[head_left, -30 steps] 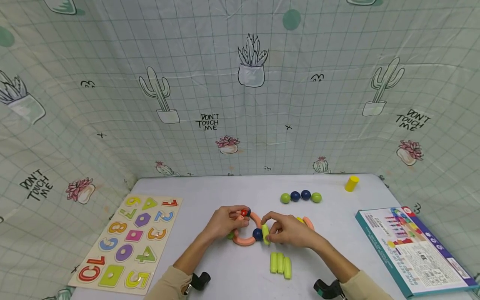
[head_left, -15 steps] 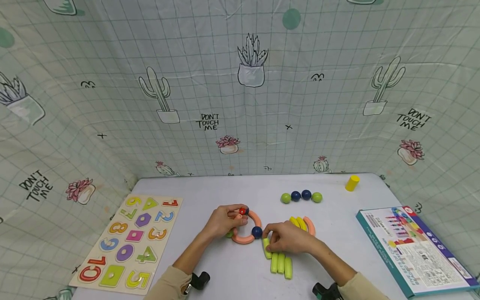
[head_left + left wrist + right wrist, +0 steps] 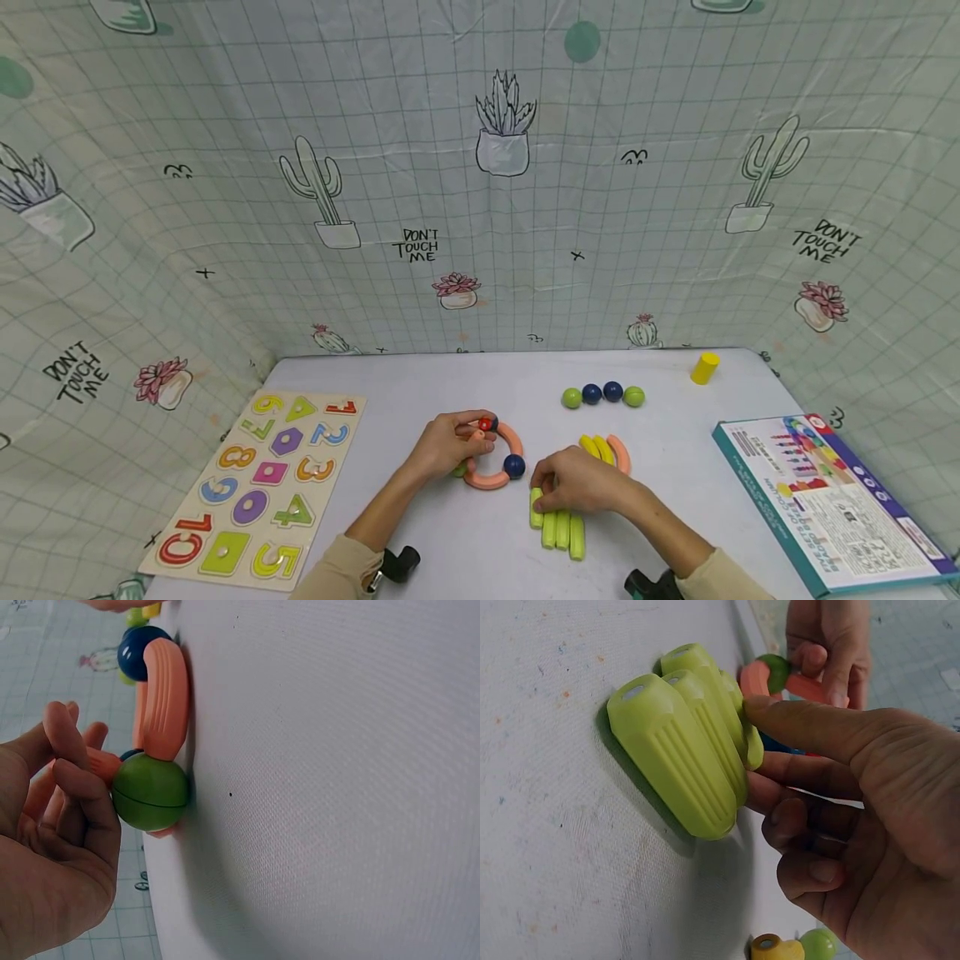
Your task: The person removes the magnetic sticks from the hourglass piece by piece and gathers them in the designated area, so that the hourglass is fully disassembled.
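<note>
Lying with their long axes running near to far, four lime-green bars (image 3: 556,523) sit side by side just right of the salmon ring (image 3: 491,467). Right hand (image 3: 581,481) rests curled fingers on the leftmost bar; left hand (image 3: 444,447) pinches the ring. Four balls (image 3: 602,394) line up beyond. Backdrop text (image 3: 419,244): "DON'T TOUCH ME"

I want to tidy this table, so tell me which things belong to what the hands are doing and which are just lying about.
In hand:
left hand holding the orange ring with its red, blue and green balls
right hand on the green sticks

Lying about:
row of balls
yellow cylinder
curved pieces
number puzzle
box
</note>
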Demonstrator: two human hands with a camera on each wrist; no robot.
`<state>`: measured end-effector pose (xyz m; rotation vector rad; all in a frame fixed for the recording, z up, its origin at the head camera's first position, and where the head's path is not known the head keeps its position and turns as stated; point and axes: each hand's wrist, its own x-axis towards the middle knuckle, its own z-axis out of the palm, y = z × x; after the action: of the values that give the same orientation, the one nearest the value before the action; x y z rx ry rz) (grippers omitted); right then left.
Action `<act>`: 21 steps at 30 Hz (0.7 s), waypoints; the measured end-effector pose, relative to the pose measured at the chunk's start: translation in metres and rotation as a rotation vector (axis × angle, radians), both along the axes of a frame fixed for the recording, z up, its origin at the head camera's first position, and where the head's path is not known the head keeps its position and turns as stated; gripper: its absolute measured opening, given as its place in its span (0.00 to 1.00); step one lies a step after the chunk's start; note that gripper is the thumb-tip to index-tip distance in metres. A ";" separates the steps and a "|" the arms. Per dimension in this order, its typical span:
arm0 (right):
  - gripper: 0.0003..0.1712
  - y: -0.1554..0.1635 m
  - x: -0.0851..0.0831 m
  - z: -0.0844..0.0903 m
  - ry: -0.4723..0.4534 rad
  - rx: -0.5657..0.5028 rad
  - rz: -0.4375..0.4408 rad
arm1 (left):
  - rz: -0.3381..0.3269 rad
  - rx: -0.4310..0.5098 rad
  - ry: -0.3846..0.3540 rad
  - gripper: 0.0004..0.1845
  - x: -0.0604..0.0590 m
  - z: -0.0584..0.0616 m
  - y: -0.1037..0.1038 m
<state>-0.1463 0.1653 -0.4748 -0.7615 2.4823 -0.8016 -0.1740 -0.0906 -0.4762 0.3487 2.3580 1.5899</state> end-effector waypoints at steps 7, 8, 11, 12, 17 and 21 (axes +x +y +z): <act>0.10 0.001 0.001 0.001 -0.057 0.011 0.017 | -0.014 0.021 0.011 0.26 0.000 -0.002 0.000; 0.10 0.002 0.002 0.001 -0.067 0.009 0.020 | -0.017 0.025 0.015 0.26 -0.001 -0.003 -0.001; 0.09 0.003 0.002 0.001 -0.086 -0.002 0.037 | -0.018 0.023 0.018 0.26 -0.001 -0.003 -0.001; 0.09 0.003 0.003 0.001 -0.090 -0.007 0.043 | -0.019 0.021 0.019 0.26 0.000 -0.003 -0.001; 0.08 0.004 0.004 0.001 -0.103 -0.029 0.063 | -0.015 0.010 0.017 0.26 -0.001 -0.002 0.000; 0.08 0.004 0.003 0.002 -0.109 -0.029 0.070 | -0.013 0.001 0.019 0.26 0.000 -0.001 0.000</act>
<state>-0.1428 0.1697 -0.4732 -0.7885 2.3399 -0.8326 -0.1743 -0.0901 -0.4776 0.3803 2.3646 1.5892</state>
